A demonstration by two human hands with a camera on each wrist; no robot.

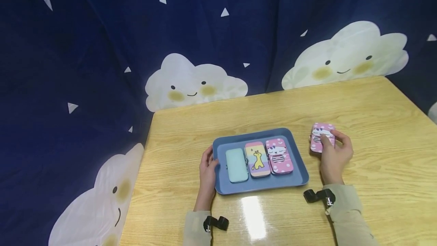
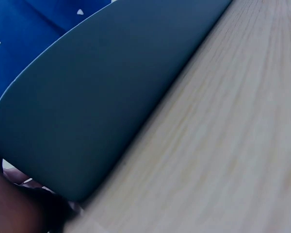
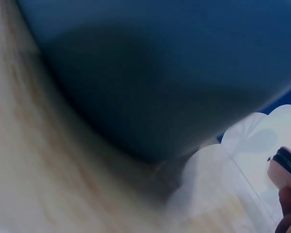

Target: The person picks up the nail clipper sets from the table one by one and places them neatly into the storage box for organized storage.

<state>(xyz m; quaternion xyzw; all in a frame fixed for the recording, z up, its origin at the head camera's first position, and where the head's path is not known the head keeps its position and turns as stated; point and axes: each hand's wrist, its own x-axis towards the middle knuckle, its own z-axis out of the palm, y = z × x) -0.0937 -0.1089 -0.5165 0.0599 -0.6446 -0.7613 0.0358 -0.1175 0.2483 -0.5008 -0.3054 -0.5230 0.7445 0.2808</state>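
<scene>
A blue tray lies on the table. My left hand grips its left rim, thumb over the edge and fingers along the outside. Inside the tray, side by side, are a mint-green case, a striped case with a giraffe and a pink case with a cat. To the tray's right, my right hand pinches another pink cat case between thumb and fingers. In the right wrist view this case shows a dark seam and a small clasp.
The wooden table ends at a dark blue curtain printed with clouds and triangles. The tray's outer wall fills much of the left wrist view. Each sleeve carries a black wrist mount.
</scene>
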